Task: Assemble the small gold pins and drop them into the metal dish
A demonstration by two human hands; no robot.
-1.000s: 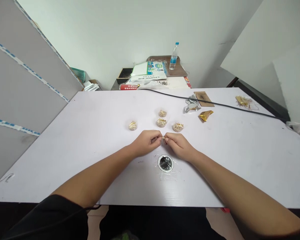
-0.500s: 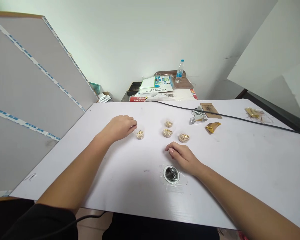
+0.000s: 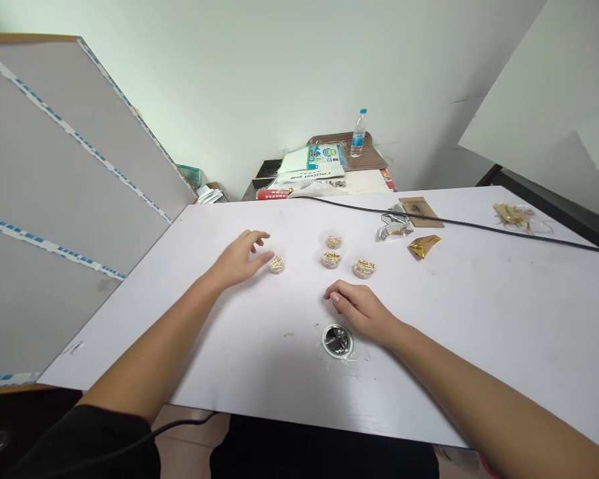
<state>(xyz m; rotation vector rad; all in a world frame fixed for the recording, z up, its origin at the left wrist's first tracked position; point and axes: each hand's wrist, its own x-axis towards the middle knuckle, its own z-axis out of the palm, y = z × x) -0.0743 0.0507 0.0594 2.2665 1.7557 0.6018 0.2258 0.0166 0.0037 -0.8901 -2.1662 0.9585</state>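
My left hand [image 3: 244, 258] is open, its thumb and fingers spread apart, with the thumb tip beside or just touching the edge of a small clear cup [image 3: 276, 265] of thin gold pieces. Loosely curled on the white table, my right hand [image 3: 362, 307] has its thumb against the index finger, and no object shows in it. Just beyond it stand more clear cups of gold pieces: one at the right [image 3: 364, 269], a middle one [image 3: 331, 259] and a farther one [image 3: 334, 241]. A round dark disc with a white rim [image 3: 337, 341] lies near the right wrist under clear tape.
A black cable [image 3: 409, 214] crosses the table's far side, over a brown card [image 3: 422, 211]. Silver foil packaging [image 3: 394, 225] and a folded gold packet [image 3: 424, 246] lie nearby. A clear bag of gold pieces [image 3: 519, 217] is far right. Behind stands a water bottle [image 3: 358, 135].
My left hand has opened from a pinch, its thumb and fingers now apart beside the left cup. My right hand keeps its place. The view has shifted slightly.
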